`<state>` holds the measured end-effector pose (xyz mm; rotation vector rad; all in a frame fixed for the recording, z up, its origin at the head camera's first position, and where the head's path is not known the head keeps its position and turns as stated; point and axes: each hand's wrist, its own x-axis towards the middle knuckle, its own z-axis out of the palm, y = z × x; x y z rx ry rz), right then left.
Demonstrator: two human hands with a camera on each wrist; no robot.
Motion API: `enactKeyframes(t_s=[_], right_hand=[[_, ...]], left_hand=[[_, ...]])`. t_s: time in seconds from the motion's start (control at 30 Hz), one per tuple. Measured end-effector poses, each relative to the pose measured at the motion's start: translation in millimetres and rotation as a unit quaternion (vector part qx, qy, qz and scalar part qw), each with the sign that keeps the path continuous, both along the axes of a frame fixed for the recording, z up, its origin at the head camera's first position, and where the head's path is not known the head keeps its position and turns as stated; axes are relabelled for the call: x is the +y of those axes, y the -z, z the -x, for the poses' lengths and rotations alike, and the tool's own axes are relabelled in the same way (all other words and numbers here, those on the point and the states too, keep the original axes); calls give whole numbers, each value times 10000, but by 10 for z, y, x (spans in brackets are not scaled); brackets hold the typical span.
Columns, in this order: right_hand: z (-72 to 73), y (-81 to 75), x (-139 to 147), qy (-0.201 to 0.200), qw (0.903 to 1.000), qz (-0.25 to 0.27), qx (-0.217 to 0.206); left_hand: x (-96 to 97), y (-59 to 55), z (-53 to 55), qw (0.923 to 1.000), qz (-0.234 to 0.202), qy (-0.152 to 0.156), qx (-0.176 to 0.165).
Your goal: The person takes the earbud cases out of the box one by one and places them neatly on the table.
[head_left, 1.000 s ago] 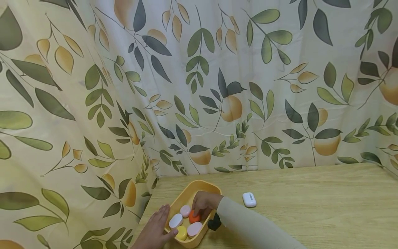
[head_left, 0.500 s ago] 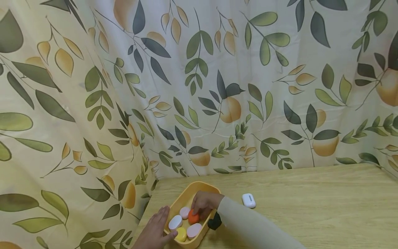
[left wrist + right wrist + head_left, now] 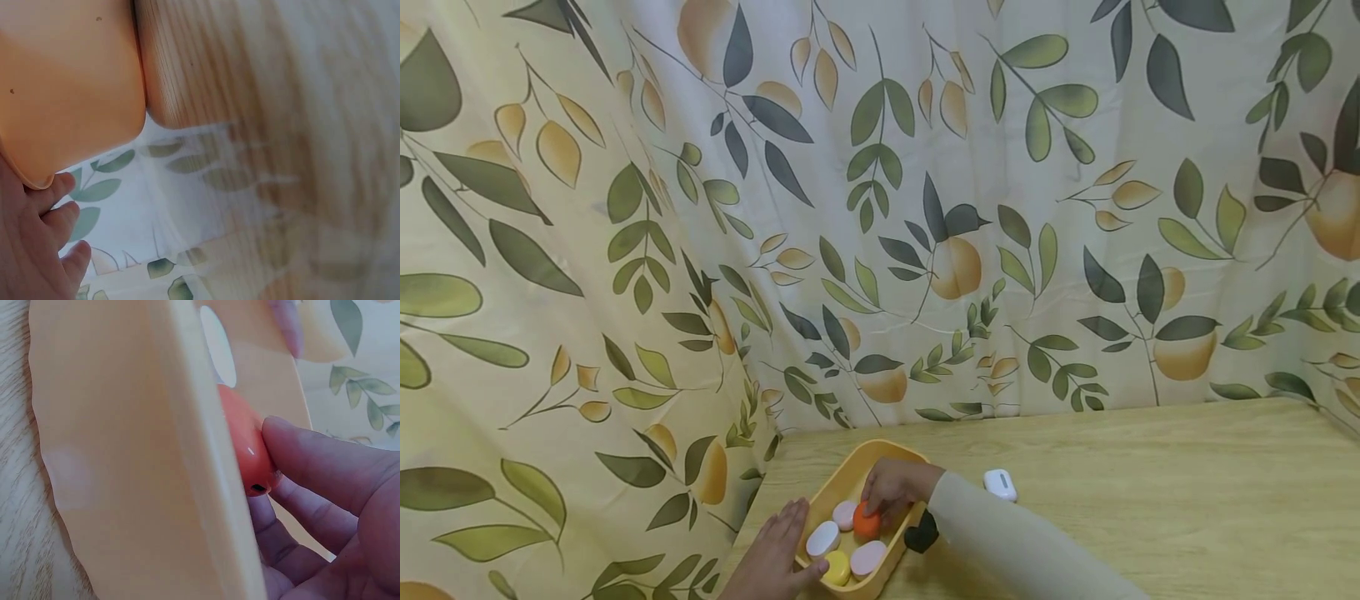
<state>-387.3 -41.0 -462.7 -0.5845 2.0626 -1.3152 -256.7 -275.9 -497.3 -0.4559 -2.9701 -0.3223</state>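
Note:
A yellow-orange plastic bin [image 3: 880,448] stands on the table. My left hand [image 3: 772,554] holds its near left corner, the fingers along the outside and the thumb over the rim. My right hand [image 3: 887,487] reaches inside over the right wall and pinches a glossy orange rounded object [image 3: 866,525]. In the right wrist view, this orange object [image 3: 240,440] has a small dark slot, and the bin wall hides part of it. Around it in the bin lie a small pink piece [image 3: 844,515], a white oval [image 3: 823,539], a yellow round piece [image 3: 837,568] and a larger pink oval [image 3: 868,558].
A white earbud case [image 3: 999,483] lies on the wood-grain table [image 3: 1135,492], right of the bin. Beneath my right wrist, beside the bin, is a black object [image 3: 922,533]. A leaf-and-fruit patterned curtain [image 3: 880,250] hangs behind and at the left.
My right forearm has shifted slightly right and now overlaps the edge of the earbud case in the head view. The right fingers stay on the orange object, and the left hand keeps its place.

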Motion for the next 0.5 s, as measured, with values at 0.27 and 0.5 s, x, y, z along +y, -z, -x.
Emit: enactKeyframes(t_s=[0.27, 0.5], right_hand=[[8, -60, 39, 8, 10000, 85, 18], [-11, -54, 68, 50, 9999, 153, -18]], left_hand=[[-22, 30, 21, 9998, -66, 39, 198], [-26, 24, -5, 9994, 123, 26, 319]])
